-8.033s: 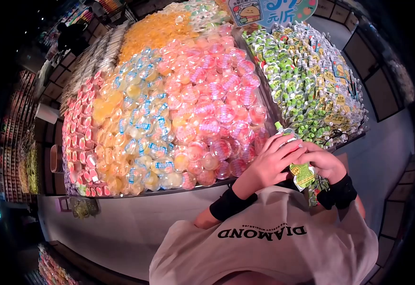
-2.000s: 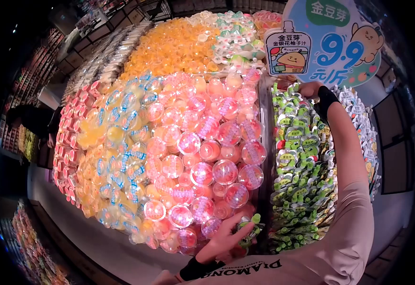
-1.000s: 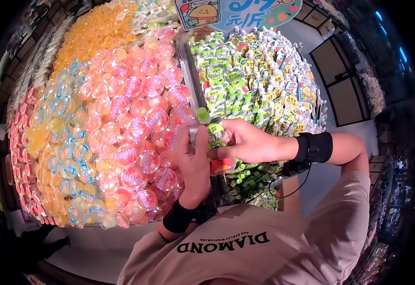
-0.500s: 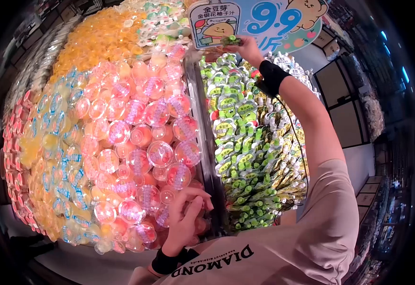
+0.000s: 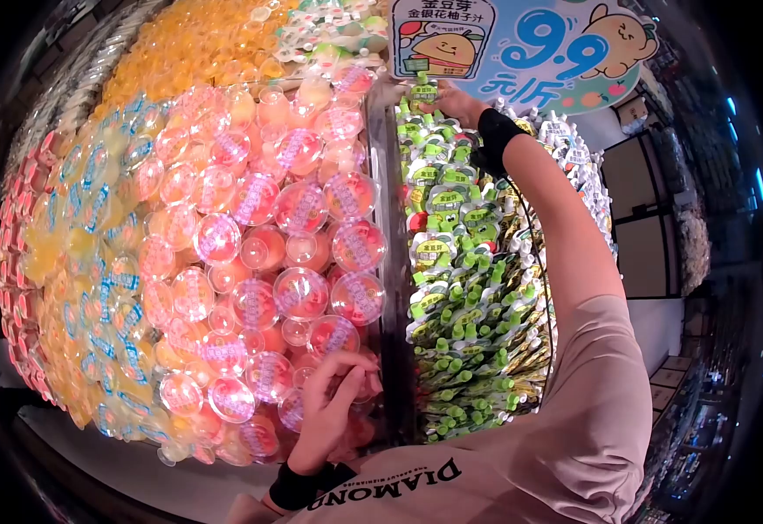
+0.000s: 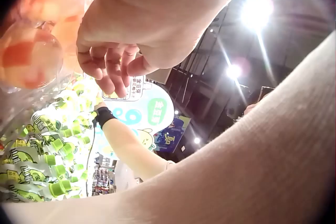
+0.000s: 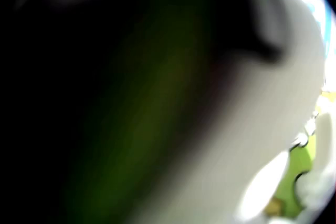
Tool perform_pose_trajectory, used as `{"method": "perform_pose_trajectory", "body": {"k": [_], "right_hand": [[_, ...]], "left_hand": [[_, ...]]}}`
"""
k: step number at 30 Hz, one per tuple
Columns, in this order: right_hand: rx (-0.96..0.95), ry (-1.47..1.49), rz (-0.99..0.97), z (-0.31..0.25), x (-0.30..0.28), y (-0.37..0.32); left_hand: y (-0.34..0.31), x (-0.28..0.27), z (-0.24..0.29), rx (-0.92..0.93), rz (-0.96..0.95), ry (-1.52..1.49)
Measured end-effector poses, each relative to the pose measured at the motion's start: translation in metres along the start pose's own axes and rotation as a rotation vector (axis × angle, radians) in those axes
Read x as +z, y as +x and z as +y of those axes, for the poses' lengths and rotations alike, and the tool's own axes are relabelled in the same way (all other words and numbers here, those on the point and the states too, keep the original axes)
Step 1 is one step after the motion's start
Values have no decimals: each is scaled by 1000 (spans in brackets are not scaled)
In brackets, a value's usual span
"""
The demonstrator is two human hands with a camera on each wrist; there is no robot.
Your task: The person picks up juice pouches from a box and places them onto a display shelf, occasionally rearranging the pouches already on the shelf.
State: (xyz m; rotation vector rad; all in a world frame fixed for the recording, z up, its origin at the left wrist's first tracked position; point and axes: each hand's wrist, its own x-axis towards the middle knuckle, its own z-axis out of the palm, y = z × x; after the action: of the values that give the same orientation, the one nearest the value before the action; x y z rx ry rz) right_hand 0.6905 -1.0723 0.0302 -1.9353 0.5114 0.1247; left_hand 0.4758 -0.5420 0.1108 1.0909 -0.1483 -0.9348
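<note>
At the far end of the green-capped spout pouches (image 5: pixel 464 262), my right hand (image 5: pixel 458 103) reaches in below the price sign. Its fingers pinch one green-and-white spout pouch (image 5: pixel 423 91), which stands upright with its cap on top. In the right wrist view everything close is dark and blurred, with a green pouch (image 7: pixel 291 182) sharper at the lower right. My left hand (image 5: pixel 333 397) hangs over the near edge of the pink jelly cups (image 5: pixel 250 306), fingers loosely curled. The left wrist view shows this left hand (image 6: pixel 142 29) with nothing in its grasp.
A dark divider (image 5: pixel 390 262) runs between the cups and the pouches. A large price sign (image 5: pixel 556 52) rises behind the pouches. White-capped pouches (image 5: pixel 573 157) lie farther right. Orange cups (image 5: pixel 198 52) and yellow-and-blue cups (image 5: pixel 102 253) fill the display's left. A cord hangs from my right wristband (image 5: pixel 499 140).
One second ago both hands were together on a pouch. My right hand then carried it up to the far end and has since lowered it. The left let go and stays near the front.
</note>
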Motion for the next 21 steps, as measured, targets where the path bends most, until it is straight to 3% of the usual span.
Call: {"method": "perform_pose_trajectory", "body": {"k": [1, 3, 5, 6, 9, 15, 18, 21], "right_hand": [[26, -160, 14, -8, 4, -5], [-86, -165, -26, 32, -23, 39], [-327, -1103, -326, 52, -51, 80], [-330, -1104, -329, 33, -39, 70], [263, -70, -172, -37, 3, 12], [195, -117, 17, -18, 12, 29], [203, -869, 35, -32, 16, 30], [75, -931, -61, 14, -9, 67]], "left_hand": [[1, 1, 0, 1, 2, -3], [3, 4, -2, 9, 42, 35], [4, 5, -1, 19, 51, 38], [3, 5, 0, 22, 55, 37], [1, -4, 3, 8, -11, 34], [0, -5, 4, 7, -5, 77], [-2, -8, 0, 2, -5, 59], [-3, -11, -3, 14, -5, 61]]}}
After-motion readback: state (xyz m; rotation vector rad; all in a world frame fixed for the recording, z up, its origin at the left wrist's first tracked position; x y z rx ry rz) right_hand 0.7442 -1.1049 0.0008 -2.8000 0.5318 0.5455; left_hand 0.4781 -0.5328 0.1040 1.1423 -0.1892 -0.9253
